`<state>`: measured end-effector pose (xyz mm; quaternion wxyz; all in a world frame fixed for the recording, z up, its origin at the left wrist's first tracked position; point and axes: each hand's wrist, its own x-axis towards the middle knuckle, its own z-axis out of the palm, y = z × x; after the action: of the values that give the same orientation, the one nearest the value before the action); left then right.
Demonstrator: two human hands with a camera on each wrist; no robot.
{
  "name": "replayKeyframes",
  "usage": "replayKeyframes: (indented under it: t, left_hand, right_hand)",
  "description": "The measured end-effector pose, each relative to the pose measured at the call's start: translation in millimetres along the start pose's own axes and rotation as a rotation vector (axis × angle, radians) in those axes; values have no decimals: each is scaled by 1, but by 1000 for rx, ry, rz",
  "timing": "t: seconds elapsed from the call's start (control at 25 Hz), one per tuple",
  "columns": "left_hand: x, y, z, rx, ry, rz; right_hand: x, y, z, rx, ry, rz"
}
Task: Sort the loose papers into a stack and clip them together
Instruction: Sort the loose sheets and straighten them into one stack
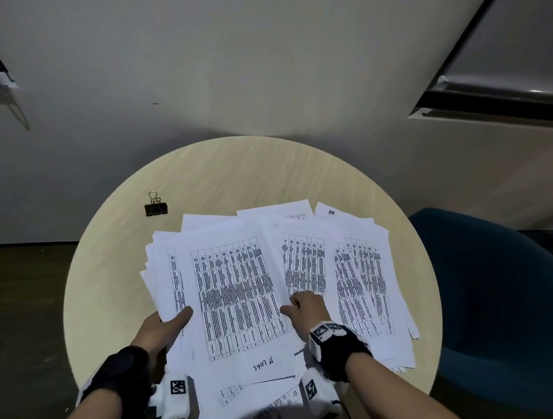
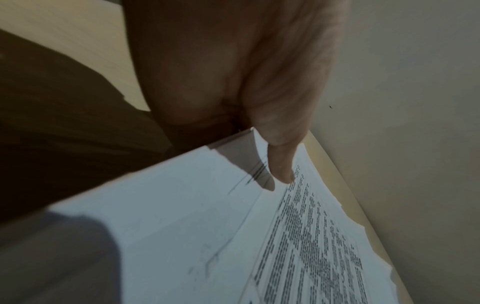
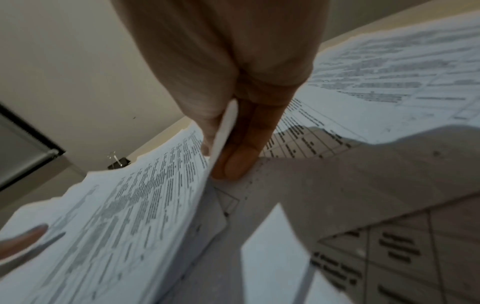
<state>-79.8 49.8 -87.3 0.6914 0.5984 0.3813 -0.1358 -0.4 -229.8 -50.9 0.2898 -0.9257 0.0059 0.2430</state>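
Several white printed sheets (image 1: 363, 268) lie fanned across a round pale wooden table (image 1: 105, 284). A partly gathered bundle (image 1: 235, 292) sits at their left. My left hand (image 1: 165, 326) grips the bundle's left edge, thumb (image 2: 280, 164) on top and fingers hidden underneath. My right hand (image 1: 304, 308) pinches the right edge of the bundle's top sheets between thumb (image 3: 207, 127) and fingers (image 3: 233, 162). A black binder clip (image 1: 156, 207) stands alone at the table's back left, also seen small in the right wrist view (image 3: 118, 162).
A dark blue chair (image 1: 507, 299) stands close to the table's right side. A pale wall (image 1: 260, 64) rises just behind the table. Some sheets (image 1: 267, 401) overhang the near table edge towards me.
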Motion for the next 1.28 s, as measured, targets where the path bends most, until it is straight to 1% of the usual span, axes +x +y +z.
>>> replayKeyframes:
  t: [0.08, 0.12, 0.16, 0.2, 0.24, 0.28, 0.32, 0.36, 0.4, 0.44, 0.52, 0.56, 0.6, 0.64, 0.68, 0.76, 0.8, 0.84, 0.88, 0.96, 1.0, 1.08, 1.28]
  left_hand:
    - [3, 0, 1, -9, -1, 2]
    - [2, 1, 2, 4, 22, 15]
    - [3, 2, 4, 23, 46, 46]
    - [4, 4, 8, 62, 75, 85]
    - [6, 7, 11, 95, 75, 128]
    - [4, 14, 15, 116, 59, 159]
    - [0, 24, 20, 125, 22, 200]
    - [-4, 37, 21, 134, -33, 226]
    - [-7, 49, 23, 160, -83, 275]
    - [-14, 63, 21, 202, -122, 320]
    - [-25, 92, 18, 263, -209, 429]
    - [-32, 106, 18, 235, -253, 479]
    - [-39, 117, 17, 179, -291, 533]
    - [-43, 128, 16, 140, -274, 574]
    - [-48, 137, 18, 100, -236, 617]
    - [-53, 150, 23, 13, -174, 728]
    - [-58, 155, 29, -37, -145, 776]
    - [-59, 157, 32, -80, -99, 801]
    - [-61, 159, 35, -105, -81, 814]
    - [-64, 157, 38, -115, -96, 813]
    - [-66, 154, 40, -100, -113, 817]
    - [-65, 149, 41, -97, -188, 833]
    - [-60, 147, 44, -148, -265, 802]
  right_hand:
    - [4, 1, -1, -68, -66, -19]
    - [6, 4, -1, -102, -97, -1]
    - [8, 6, 0, -129, -124, -7]
    - [7, 7, -1, -117, -133, 9]
    - [8, 6, 0, -78, -126, 14]
    - [10, 7, 2, 25, -109, 57]
    - [12, 4, 2, 179, -83, 107]
    - [15, 0, -1, 357, -74, 156]
    - [18, -7, -6, 514, -70, 165]
    - [21, -15, -15, 625, -99, 150]
    - [23, -36, -37, 903, -137, 69]
    - [23, -49, -50, 1023, -119, 14]
    - [20, -63, -64, 1088, -97, -36]
    - [18, -75, -74, 1092, -60, -78]
    - [10, -90, -89, 1061, -11, -150]
    - [-8, -114, -110, 904, 115, -339]
    - [-18, -124, -118, 842, 160, -372]
    - [-26, -132, -123, 816, 214, -388]
    - [-30, -135, -125, 811, 273, -426]
    - [-32, -131, -122, 848, 348, -501]
    - [-33, -127, -119, 866, 369, -503]
    - [-31, -115, -112, 900, 377, -457]
    - [-29, -106, -114, 944, 364, -440]
